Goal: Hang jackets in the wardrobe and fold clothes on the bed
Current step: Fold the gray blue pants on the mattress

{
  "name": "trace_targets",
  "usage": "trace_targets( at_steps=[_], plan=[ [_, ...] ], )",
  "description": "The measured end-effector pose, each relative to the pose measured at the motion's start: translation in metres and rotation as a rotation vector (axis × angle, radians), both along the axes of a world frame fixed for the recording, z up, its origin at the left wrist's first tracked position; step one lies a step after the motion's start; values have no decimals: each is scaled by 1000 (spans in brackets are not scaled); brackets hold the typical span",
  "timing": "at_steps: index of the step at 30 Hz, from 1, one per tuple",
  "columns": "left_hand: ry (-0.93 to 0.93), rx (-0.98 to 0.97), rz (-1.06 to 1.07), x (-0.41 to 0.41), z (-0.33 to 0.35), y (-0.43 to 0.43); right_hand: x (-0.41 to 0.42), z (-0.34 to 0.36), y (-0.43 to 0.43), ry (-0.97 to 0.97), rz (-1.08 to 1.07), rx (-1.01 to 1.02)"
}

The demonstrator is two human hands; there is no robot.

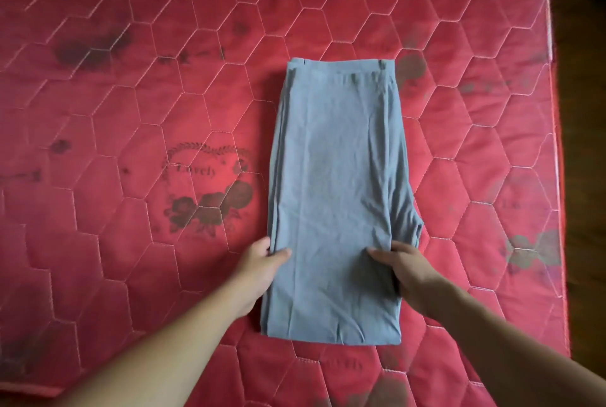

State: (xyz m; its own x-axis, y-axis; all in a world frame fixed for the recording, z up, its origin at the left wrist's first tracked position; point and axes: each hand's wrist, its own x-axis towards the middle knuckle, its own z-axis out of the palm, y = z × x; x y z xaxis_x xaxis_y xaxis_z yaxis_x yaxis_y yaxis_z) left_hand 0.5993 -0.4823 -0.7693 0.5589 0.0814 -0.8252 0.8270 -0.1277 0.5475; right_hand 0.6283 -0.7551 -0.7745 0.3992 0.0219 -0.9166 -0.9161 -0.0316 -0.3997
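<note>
A pair of grey trousers (334,183) lies folded into a long rectangle on the red quilted mattress (131,111), waistband at the far end. My left hand (262,265) grips the left edge of the folded layers, thumb on top and fingers tucked under. On the opposite side my right hand (403,272) grips the right edge in the same manner, thumb lying on the cloth. Both hands hold the fabric about a third of the way up from the near end.
The mattress has a hexagon stitch pattern, dark floral prints and a "Lovely" motif (203,177) left of the trousers. Its right edge (557,144) drops to a dark floor (583,46). The near left corner of the mattress shows at the bottom.
</note>
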Motion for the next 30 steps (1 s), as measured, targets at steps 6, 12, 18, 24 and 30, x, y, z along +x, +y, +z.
trace_targets(
  at_steps=[6,12,18,24,30],
  plan=[
    [141,-45,-21,-50,2,12,-64,0,-7,99,101,11],
    [243,-67,-31,-104,5,18,-112,0,-6,110,82,-7],
    [267,-53,-44,-128,10,14,-141,0,-6,85,90,-42],
    [231,-28,-75,-149,10,13,-164,1,-5,84,91,-62],
    [259,45,-183,-182,24,6,-190,30,1,144,65,2]
  ],
)
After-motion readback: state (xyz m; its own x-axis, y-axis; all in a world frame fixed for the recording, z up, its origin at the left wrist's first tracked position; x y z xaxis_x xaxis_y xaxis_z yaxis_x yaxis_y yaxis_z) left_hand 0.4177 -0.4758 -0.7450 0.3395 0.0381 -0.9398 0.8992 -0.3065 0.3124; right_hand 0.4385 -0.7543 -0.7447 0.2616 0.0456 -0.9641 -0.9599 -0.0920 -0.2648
